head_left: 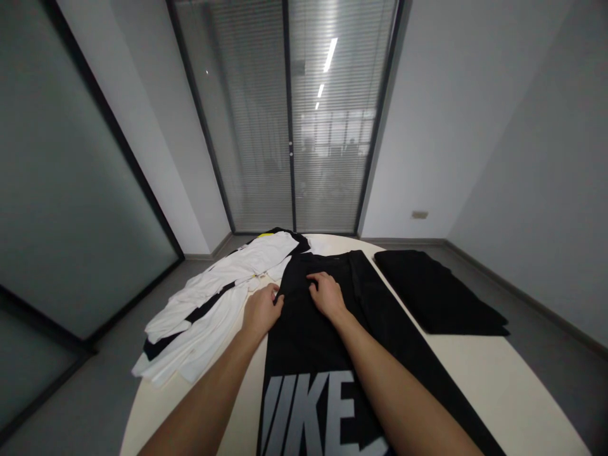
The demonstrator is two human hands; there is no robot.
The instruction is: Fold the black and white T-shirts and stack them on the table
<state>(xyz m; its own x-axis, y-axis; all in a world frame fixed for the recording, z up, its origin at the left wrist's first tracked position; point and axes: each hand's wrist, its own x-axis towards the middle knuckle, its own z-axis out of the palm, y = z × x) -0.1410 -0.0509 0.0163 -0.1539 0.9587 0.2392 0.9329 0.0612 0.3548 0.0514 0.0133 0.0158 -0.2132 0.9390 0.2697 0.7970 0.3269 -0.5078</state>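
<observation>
A pair of black trousers (pixel 308 335) lies flat and lengthwise on the table, waistband at the far end, with large grey lettering on the near part. At their left edge, my left hand (pixel 262 309) has its fingers curled and its thumb and fingertips closed at the cloth's side. My right hand (pixel 327 294) rests over the upper part of the trousers, palm down, thumb and forefinger apart, with nothing visible between them. My right forearm hides part of the cloth and lettering.
A light round-edged table (pixel 479 361) carries everything. White and dark garments (pixel 228 269) lie in a loose pile on the left. Folded black clothing (pixel 432 291) sits at the right edge. Behind stand a glass partition with blinds (pixel 256 126) and grey walls.
</observation>
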